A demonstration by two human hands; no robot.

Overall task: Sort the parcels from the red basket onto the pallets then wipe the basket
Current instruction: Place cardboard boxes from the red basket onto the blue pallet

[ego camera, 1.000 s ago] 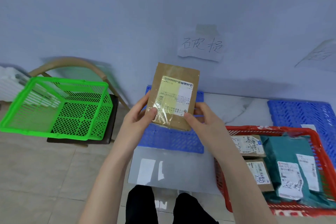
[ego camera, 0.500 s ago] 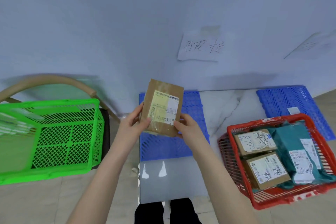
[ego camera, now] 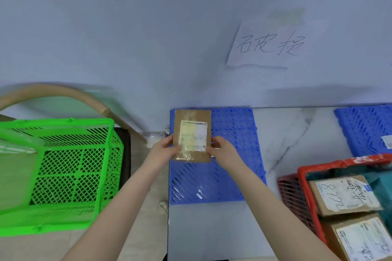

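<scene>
Your left hand (ego camera: 164, 148) and your right hand (ego camera: 222, 150) are both pinching the same brown parcel (ego camera: 192, 135), one at each lower side edge, with thumbs on the front face and the other fingers behind. The parcel is upright in the view, its label facing you, and it is over the far left corner of the blue pallet (ego camera: 233, 154). I cannot tell if its bottom already touches the pallet or is just above it.

I judge that you are in the sorting step, putting this parcel on this pallet. The next move asks you to lay it flat on the grid, loosen both hands, and then reach to the red basket (ego camera: 301, 178) at your right for another one. The basket holds at least two brown boxes (ego camera: 343, 195) and something teal, so the wiping is not near.

About writing: the label on the parcel in your hands is white and yellow with small print, too small to read. A paper sign (ego camera: 267, 42) on the wall above the pallet has three handwritten Chinese characters, which look like 破损. The upper box in the basket shows "8772" by hand. A second blue pallet (ego camera: 364, 131) is at the far right, and a green basket (ego camera: 63, 171) stands at your left.
</scene>
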